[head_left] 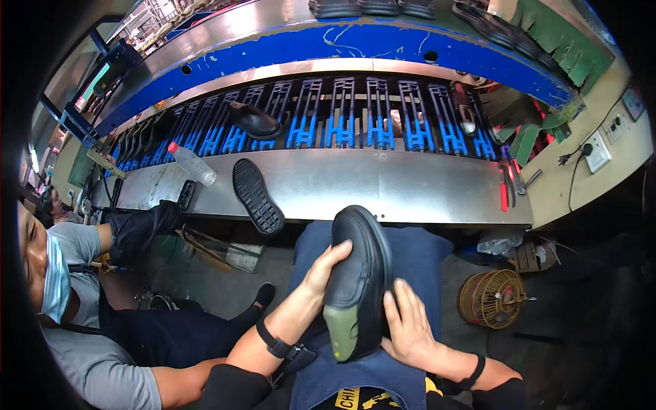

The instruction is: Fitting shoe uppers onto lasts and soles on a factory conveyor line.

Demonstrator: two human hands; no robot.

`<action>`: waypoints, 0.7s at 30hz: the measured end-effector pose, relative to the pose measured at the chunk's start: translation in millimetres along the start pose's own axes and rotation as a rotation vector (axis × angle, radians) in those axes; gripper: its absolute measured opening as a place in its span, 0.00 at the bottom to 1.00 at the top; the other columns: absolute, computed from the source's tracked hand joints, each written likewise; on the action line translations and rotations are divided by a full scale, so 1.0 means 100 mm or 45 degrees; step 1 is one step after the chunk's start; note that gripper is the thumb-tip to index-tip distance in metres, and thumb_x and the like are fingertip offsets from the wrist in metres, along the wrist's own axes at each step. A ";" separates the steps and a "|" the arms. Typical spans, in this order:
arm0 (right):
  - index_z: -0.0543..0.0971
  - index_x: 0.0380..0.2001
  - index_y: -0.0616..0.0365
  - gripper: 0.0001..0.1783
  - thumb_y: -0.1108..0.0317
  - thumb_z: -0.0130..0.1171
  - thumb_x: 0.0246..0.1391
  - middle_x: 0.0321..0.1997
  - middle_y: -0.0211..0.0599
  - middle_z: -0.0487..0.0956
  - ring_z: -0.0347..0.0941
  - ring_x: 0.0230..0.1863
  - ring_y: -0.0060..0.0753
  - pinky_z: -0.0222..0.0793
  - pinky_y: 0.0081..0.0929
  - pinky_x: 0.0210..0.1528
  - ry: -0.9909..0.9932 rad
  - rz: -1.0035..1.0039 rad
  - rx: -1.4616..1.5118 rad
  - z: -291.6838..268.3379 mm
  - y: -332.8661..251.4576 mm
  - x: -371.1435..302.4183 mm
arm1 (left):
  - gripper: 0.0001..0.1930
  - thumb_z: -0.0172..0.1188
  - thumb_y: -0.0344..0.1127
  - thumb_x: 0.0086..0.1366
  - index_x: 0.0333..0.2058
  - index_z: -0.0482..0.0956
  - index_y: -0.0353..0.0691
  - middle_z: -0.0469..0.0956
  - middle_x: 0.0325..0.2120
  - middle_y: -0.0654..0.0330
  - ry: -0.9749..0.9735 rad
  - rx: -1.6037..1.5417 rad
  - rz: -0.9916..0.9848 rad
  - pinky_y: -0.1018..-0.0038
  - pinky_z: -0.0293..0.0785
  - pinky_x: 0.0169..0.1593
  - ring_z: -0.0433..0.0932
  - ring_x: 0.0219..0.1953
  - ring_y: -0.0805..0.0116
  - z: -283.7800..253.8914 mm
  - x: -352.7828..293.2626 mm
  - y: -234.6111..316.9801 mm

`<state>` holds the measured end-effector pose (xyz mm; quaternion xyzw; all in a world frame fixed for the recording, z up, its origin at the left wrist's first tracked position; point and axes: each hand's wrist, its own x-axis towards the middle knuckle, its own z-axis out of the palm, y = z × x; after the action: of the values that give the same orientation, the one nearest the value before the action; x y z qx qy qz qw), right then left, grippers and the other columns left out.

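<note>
A black shoe (354,263) is held over my lap, toe pointing away from me. A green shoe last (344,330) shows at its heel opening. My left hand (324,268) grips the shoe from the left, thumb pressed on the upper; its other fingers are hidden by the shoe. On the right, my right hand (413,329) lies along the edge of the shoe's sole with fingers stretched out. Ahead, a loose black sole (257,196), tread side up, overlaps the front edge of the metal bench (342,183).
Blue rack arms (339,130) line the conveyor, with a black shoe (255,121) on them. A clear bottle (193,164) lies on the bench. Red-handled pliers (506,186) lie at its right end. A co-worker (89,365) sits close on my left. A wicker cage (493,299) stands on the floor.
</note>
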<state>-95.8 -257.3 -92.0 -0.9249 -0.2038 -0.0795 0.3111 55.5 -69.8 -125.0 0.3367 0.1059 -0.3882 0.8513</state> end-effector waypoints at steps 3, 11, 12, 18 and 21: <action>0.73 0.61 0.48 0.41 0.73 0.64 0.36 0.67 0.57 0.65 0.61 0.67 0.63 0.60 0.56 0.66 0.207 -0.428 -0.019 -0.02 0.23 0.37 | 0.26 0.43 0.53 0.75 0.55 0.74 0.36 0.80 0.49 0.50 0.084 -0.154 -0.061 0.60 0.77 0.56 0.81 0.49 0.57 0.19 0.21 0.14; 0.68 0.64 0.61 0.36 0.69 0.66 0.52 0.60 0.47 0.74 0.69 0.64 0.46 0.64 0.39 0.65 -0.026 0.452 1.105 -0.28 0.43 1.09 | 0.23 0.44 0.48 0.76 0.52 0.78 0.34 0.78 0.45 0.53 0.008 1.607 0.819 0.70 0.74 0.48 0.78 0.45 0.69 -0.30 -0.32 0.10; 0.70 0.63 0.62 0.29 0.67 0.63 0.59 0.58 0.43 0.76 0.70 0.63 0.41 0.65 0.38 0.64 -0.191 0.627 1.361 0.03 0.85 1.08 | 0.22 0.46 0.45 0.76 0.54 0.77 0.32 0.78 0.44 0.56 -0.059 1.164 0.960 0.71 0.73 0.49 0.77 0.45 0.70 -0.27 -0.14 -0.05; 0.80 0.48 0.63 0.24 0.51 0.52 0.69 0.45 0.34 0.82 0.74 0.47 0.22 0.69 0.28 0.53 -0.034 1.057 1.275 0.21 1.67 1.23 | 0.18 0.52 0.44 0.75 0.45 0.80 0.32 0.82 0.41 0.59 0.173 0.541 0.147 0.73 0.73 0.50 0.79 0.43 0.71 0.13 0.84 -0.03; 0.79 0.47 0.63 0.18 0.57 0.57 0.67 0.44 0.30 0.80 0.72 0.45 0.19 0.69 0.23 0.50 -0.203 0.865 1.185 0.03 1.50 1.31 | 0.12 0.58 0.42 0.72 0.39 0.79 0.38 0.80 0.35 0.65 -0.023 0.520 -0.045 0.76 0.73 0.45 0.76 0.38 0.78 -0.02 0.81 0.14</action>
<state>86.1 -321.2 -139.7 -0.7075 0.0682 0.1926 0.6765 121.1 -110.0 -155.1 0.4971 0.0233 -0.4195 0.7592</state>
